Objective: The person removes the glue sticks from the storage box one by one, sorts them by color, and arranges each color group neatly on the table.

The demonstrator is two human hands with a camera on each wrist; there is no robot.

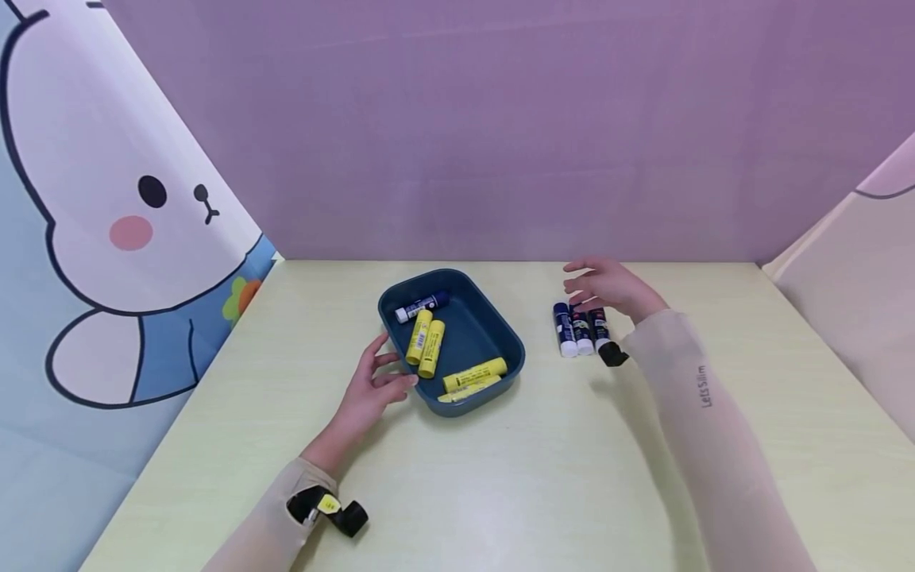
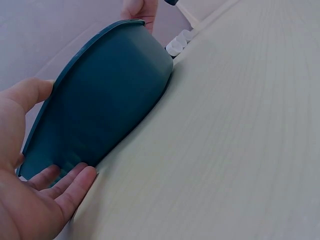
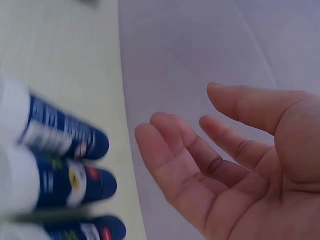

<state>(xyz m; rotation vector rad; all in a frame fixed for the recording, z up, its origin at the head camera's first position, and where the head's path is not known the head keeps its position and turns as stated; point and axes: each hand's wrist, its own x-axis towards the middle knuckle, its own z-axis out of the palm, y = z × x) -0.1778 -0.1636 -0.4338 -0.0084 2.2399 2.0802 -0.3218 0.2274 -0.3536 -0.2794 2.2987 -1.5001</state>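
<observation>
My left hand rests against the left corner of a dark blue-green rectangular tub. The left wrist view shows its thumb at the rim and the other fingers along the outer wall. Inside the tub lie one blue glue stick with a white end and several yellow glue sticks. My right hand hovers empty, fingers loosely bent, just beyond three dark blue glue sticks with white ends. Those three lie side by side on the table, right of the tub; the right wrist view shows them beside the hand, not touched.
The pale wood-grain table ends at a purple backdrop. A cartoon-printed cloth hangs on the left, and another light panel stands on the right. Dark wrist cameras sit on both sleeves.
</observation>
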